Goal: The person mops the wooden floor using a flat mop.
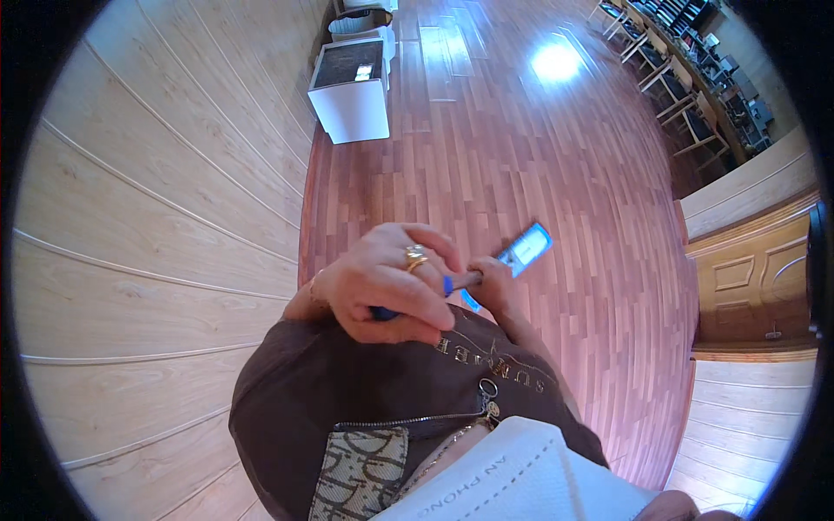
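Nearest, a white face mask (pixel 512 478) and a brown top (pixel 300 373) with gold lettering, both worn. Just beyond, the left hand (pixel 378 282), with a gold ring (pixel 416 255), fingers curled round the upper, blue-marked end of a mop handle (pixel 467 280). A little farther down the shaft, the right hand (pixel 495 285), fingers closed in a narrow grip. At the lower end, on or just above the floor (pixel 408 195), a blue-edged flat mop head (pixel 528 249), slanting up to the right and partly hidden behind the right hand; contact impossible to confirm.

For good mopping, probably best to steer with the upper grip, press lightly with the lower, and hold the head flat. Overlap each stroke; avoid twisting the shaft or leaning over too far.

To the left, a pale panelled wall (pixel 165 174); worth working along its foot without knocking the panels. To the right, a brown wooden door (pixel 734 300). Farther ahead, a white box-shaped unit (pixel 352 113) with a dark top, calling for shorter strokes around its base. Far right, chairs (pixel 705 130) along a cluttered table (pixel 735 139); beware catching the head on the legs.
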Demonstrator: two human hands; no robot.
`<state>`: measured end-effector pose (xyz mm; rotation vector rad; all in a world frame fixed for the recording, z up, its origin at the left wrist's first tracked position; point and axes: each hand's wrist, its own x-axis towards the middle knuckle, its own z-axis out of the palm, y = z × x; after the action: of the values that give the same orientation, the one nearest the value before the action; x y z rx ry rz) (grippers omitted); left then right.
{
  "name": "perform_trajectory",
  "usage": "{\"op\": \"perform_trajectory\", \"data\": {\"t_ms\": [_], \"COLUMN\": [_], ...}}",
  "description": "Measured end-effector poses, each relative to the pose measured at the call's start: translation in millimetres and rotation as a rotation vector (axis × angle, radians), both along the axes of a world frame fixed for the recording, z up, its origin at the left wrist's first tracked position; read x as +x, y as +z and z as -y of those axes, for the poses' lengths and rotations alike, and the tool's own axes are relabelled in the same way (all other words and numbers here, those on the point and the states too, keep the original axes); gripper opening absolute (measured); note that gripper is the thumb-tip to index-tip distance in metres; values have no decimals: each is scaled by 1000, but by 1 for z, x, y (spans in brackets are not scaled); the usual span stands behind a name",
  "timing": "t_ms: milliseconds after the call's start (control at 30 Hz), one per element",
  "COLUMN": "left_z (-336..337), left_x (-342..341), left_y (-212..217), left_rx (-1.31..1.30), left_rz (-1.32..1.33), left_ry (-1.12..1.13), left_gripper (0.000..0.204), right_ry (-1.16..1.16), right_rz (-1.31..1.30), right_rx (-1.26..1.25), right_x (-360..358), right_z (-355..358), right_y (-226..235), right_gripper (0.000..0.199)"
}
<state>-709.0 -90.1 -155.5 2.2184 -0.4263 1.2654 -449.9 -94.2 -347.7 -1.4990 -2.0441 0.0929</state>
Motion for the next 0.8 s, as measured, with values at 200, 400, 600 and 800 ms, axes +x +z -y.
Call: {"op": "perform_trajectory", "data": {"t_ms": [200, 400, 600, 800], "left_z": [-7, 23, 60, 87], "left_x": [74, 144, 180, 159], "left_y": [16, 1, 13, 70], "left_rx": [41, -41, 358, 124], "left_rz": [-28, -213, -346, 27], "left_ry": [-330, -645, -714, -752], "left_gripper": [10, 13, 53, 43], "right_ry": [-309, -442, -815, -1082], "right_rz": [-170, -298, -397, -253], "right_rx": [83, 315, 297, 201], "right_x": [60, 107, 148, 172], "right_z": [67, 163, 263, 343], "right_y": [-26, -58, -140, -137], "right_gripper": [22, 21, 20, 26]}}
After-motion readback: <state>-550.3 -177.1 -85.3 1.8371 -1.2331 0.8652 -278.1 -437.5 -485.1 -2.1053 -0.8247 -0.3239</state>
